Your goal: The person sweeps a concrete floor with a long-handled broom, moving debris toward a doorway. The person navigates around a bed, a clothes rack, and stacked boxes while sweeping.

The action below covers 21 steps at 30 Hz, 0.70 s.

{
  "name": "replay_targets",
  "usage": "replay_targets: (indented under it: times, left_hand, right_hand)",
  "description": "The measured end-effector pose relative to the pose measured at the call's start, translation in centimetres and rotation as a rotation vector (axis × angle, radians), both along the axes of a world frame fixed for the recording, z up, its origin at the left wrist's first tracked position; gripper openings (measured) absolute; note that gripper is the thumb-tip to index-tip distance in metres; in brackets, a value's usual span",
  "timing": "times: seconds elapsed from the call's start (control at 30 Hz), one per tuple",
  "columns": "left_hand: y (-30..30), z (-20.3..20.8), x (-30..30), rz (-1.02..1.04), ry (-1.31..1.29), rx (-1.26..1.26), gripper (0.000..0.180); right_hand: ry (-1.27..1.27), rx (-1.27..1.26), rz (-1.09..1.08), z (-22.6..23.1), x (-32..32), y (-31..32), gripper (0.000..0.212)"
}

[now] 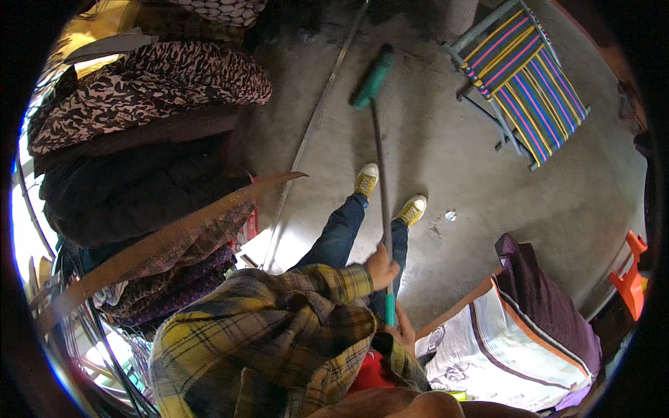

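Gripping a long broom (380,167) with both hands, the person stands on a grey concrete floor (453,139) in blue jeans and yellow sneakers. The broom has a thin dark shaft, a teal-green sleeve at its near end and a teal-green brush head (372,80) that rests on the floor well ahead of the sneakers, tilted away from the body. The left hand (382,268), coming out of a yellow plaid sleeve, has its fingers curled tight around the shaft just above the teal sleeve; the right hand (403,333) sits lower on the broom, at the bottom of that sleeve, and is mostly hidden by the plaid shirt, so how its fingers lie cannot be told. Right of the brush head stands a folding chair (526,80) with a seat striped in blue, yellow, pink and red. Left of the broom, a stack of folded blankets (139,118), some patterned in brown and cream and some dark, rises beside a slanting brown strap. Right of the hands lies a bed covering (516,327) in purple, white and orange stripes. A small pale scrap (450,216) lies on the floor just right of the right sneaker, and an orange plastic thing shows at the far right edge.
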<state>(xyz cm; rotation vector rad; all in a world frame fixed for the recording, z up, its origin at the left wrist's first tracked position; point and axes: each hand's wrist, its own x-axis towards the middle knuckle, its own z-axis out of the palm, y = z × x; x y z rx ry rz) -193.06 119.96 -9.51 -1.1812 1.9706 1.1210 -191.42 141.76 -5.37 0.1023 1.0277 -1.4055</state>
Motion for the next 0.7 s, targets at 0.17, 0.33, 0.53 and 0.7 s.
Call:
replay_targets:
  times: [0.17,0.33,0.53,0.7]
  left_hand:
    - [-14.0,-5.0,1.2,0.086,-0.039,-0.221,0.051]
    - [-26.4,-8.4,3.2,0.358,0.185,-0.017,0.023]
    - [-32.1,-8.6,2.9,0.615,0.273,0.206,0.018]
    - [-35.6,-14.1,4.0,0.647,0.469,-0.060,0.024]
  right_hand:
    - [-0.320,-0.072,-0.102,-0.9,-5.3,-16.4,0.061]
    - [0.015,-0.052,0.071,-3.1,-5.8,-28.9,0.064]
    - [1.092,0.125,0.489,-4.4,-3.8,-35.4,0.076]
    - [1.381,0.276,0.538,-12.5,-2.8,-43.7,0.075]
